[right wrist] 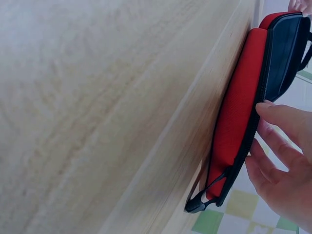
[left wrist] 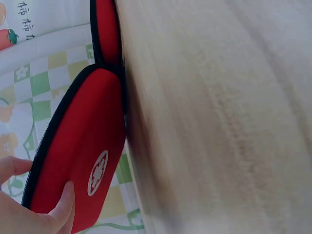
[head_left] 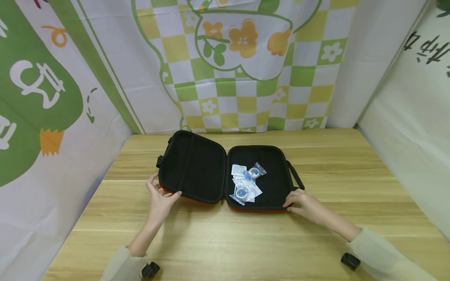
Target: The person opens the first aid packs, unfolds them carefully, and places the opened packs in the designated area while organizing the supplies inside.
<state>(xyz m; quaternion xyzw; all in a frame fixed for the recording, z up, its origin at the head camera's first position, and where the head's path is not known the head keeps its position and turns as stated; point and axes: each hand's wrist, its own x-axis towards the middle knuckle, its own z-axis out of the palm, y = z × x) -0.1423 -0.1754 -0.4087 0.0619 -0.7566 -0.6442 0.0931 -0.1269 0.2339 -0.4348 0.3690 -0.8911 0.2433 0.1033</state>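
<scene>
A red first-aid case (head_left: pixel 274 183) with black lining lies unfolded on the table, its lid (head_left: pixel 207 168) tilted up on the left. At the lid's near left corner, my left hand (head_left: pixel 159 201) pinches the zippered edge. In the left wrist view the thumb (left wrist: pixel 66 200) presses the red shell near a white round emblem (left wrist: pixel 98 173). My right hand (head_left: pixel 306 205) holds the near right corner of the base, fingertips at the zipper rim (right wrist: pixel 258 114). Inside the base are flat white packets (head_left: pixel 250 186) and two wrapped tape rolls (head_left: pixel 241 192).
A black carry handle (head_left: pixel 296 175) sticks out from the base's right side. The wooden table (head_left: pixel 239 246) reaches back to a printed cloth (head_left: pixel 246 101). Cloth walls stand at both sides. Dark wrist devices (head_left: pixel 350 261) sit by both sleeves.
</scene>
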